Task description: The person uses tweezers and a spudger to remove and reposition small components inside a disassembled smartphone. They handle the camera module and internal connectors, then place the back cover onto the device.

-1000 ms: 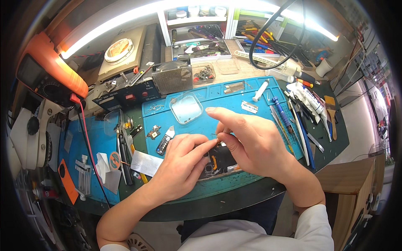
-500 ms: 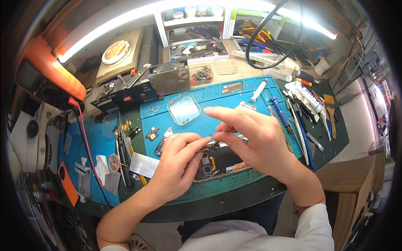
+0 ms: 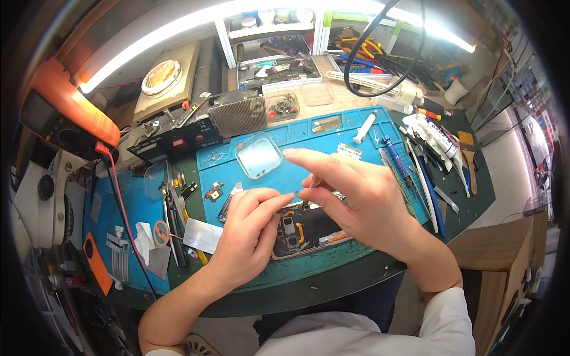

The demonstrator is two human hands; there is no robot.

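Observation:
An opened smartphone (image 3: pixel 314 222) lies on the blue work mat (image 3: pixel 217 172), its dark inside and orange flex strips showing. My left hand (image 3: pixel 246 228) is over the phone's left end, its fingers bent and drawn together. Above the phone's far edge is my right hand (image 3: pixel 365 199), thumb against a curled finger and index finger stretched out. The fingertips of both hands almost meet; whatever they pinch is hidden or too small to make out. Beyond them sits a square clear plastic dish (image 3: pixel 259 155). A small circuit board piece (image 3: pixel 214 191) rests left of my left hand.
Left of the mat are pliers-like tools (image 3: pixel 173 222), a metal plate (image 3: pixel 202 235) and an orange multimeter (image 3: pixel 77 113). A syringe (image 3: pixel 365 127), a blue screwdriver (image 3: pixel 396 160) and a brush (image 3: pixel 467 151) lie to the right. A black cable loop (image 3: pixel 350 65) hangs above.
The view has shifted slightly. My hands keep nearly the same pose, with the left fingers a little off the phone, so more of its camera end shows.

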